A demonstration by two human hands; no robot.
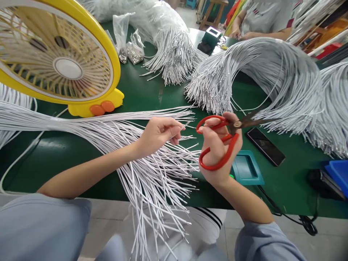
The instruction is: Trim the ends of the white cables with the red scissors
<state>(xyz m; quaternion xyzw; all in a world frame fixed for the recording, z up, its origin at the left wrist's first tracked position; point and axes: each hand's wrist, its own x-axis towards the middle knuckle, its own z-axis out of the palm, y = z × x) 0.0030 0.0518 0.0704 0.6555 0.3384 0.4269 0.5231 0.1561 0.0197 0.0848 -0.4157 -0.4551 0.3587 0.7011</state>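
Note:
My left hand [160, 136] is closed in a pinch on the end of a white cable, its tip poking out past the fingertips. Red-handled scissors [217, 163] rest in my right hand [217, 145], looped over the thumb and fingers, with the dark blades pointing away to the right. My right fingertips are just right of the pinched cable end. Beneath my left hand a bundle of white cables [152, 181] fans out across the table and over its front edge.
A yellow fan [116, 54] stands at the left. Grey cable coils [272, 61] lie at the back right, bags of small metal parts [135, 50] behind. A phone [266, 146], a teal tray [247, 168] and a blue bin [338, 174] are at the right. Another person [268, 18] sits opposite.

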